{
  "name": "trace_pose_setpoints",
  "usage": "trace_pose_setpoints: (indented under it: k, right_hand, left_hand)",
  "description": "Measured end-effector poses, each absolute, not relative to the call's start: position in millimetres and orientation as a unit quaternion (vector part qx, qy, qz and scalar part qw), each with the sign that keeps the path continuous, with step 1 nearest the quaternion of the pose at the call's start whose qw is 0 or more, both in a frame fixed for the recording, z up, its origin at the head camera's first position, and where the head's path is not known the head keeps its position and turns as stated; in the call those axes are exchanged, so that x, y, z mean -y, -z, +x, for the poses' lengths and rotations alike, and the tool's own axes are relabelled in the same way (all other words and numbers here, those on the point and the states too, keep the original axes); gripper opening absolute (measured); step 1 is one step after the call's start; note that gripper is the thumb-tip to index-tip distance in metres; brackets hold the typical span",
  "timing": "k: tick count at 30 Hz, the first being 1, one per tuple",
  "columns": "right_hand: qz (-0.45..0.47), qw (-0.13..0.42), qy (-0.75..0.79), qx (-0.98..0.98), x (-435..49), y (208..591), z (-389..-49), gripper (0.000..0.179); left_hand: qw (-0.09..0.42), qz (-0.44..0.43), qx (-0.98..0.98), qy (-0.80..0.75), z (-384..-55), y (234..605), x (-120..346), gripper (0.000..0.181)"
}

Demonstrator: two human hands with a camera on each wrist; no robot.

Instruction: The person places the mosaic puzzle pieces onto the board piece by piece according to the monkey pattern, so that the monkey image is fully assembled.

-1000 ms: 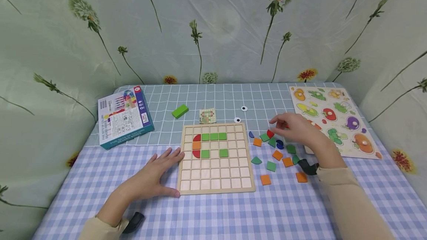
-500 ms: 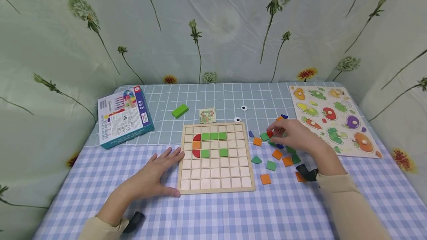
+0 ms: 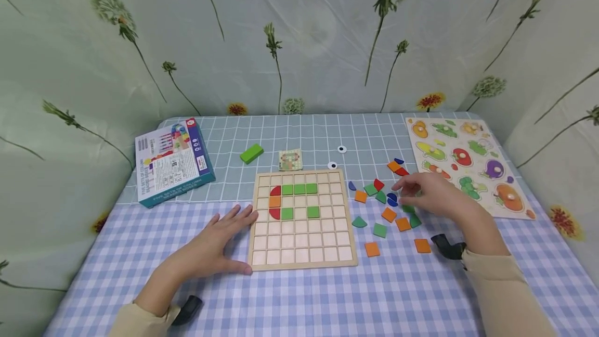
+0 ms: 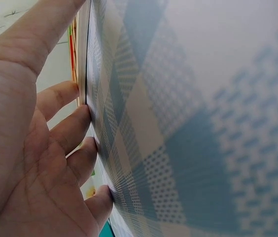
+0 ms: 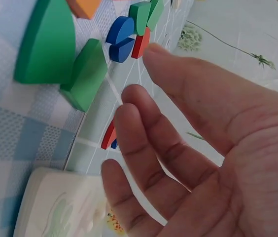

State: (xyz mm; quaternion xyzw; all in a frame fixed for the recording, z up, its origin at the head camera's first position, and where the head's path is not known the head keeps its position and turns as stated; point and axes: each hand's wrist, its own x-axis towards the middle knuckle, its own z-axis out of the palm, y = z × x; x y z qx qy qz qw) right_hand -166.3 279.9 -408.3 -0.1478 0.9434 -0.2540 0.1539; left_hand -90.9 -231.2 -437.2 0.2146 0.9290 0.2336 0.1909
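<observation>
the left hand (image 3: 216, 247) lies with fingers spread, index finger and thumb touching the left edge of the wooden grid board (image 3: 302, 241). the right hand (image 3: 430, 197), fingers loosely bent, thumb apart, holding nothing, hovers beside two blue half-round tiles (image 3: 392, 196), right of the board.

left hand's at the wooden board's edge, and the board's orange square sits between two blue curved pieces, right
The colour blue is wrong: the head view shows that the two curved pieces are red. The left hand is at the edge of the wooden board, and the orange square sits between those pieces.
</observation>
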Motion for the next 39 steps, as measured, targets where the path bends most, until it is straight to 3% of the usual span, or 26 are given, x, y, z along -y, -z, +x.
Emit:
trace_pose_setpoints:
  k: [9,16,25,39]
  right_hand:
    - [-0.117,0.141,0.25,-0.951,-290.6,407.9,-162.8,0.033]
    - [-0.113,0.123,0.243,-0.956,-294.4,408.4,-175.4,0.033]
    - [-0.095,0.135,0.214,-0.963,-293.1,412.8,-198.3,0.044]
    - [-0.08,0.134,0.2,-0.967,-286.5,415.1,-212.8,0.04]
  left_hand:
    - [0.19,0.214,-0.93,-0.232,-91.6,437.4,231.0,0.117]
    - [0.191,0.212,-0.93,-0.233,-91.9,437.0,230.8,0.117]
    - [0.193,0.213,-0.929,-0.235,-92.0,437.0,230.1,0.117]
    - [0.191,0.214,-0.929,-0.234,-91.1,436.7,230.5,0.116]
